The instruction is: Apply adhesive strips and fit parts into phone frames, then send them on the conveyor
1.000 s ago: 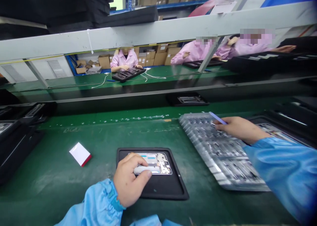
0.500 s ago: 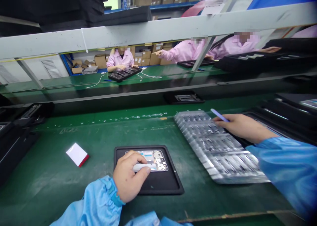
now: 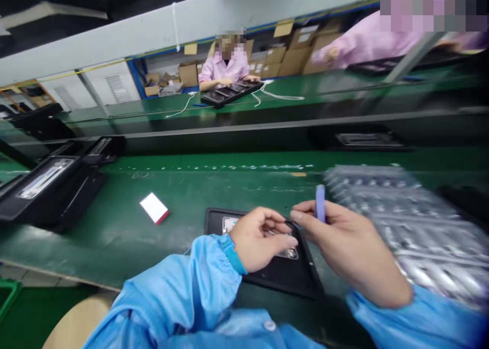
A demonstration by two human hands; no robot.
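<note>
— What is held in the right hand (image 3: 347, 249)?
— A purple stick (image 3: 320, 204) is gripped there, raised nearly upright between the fingers.
— And the left hand (image 3: 260, 241)?
— It is held curled above an opened phone (image 3: 230, 223), thumb parted from fingers; whether anything is grasped cannot be told.
— Where is the phone placed?
— It is laid in a black tray (image 3: 282, 278) on the green table (image 3: 198, 186), partly hidden by the left hand.
— What else is seen?
— A clear plastic tray (image 3: 382, 196) is set to the right; across the way, a pink-clad worker (image 3: 241, 58) is seated.
</note>
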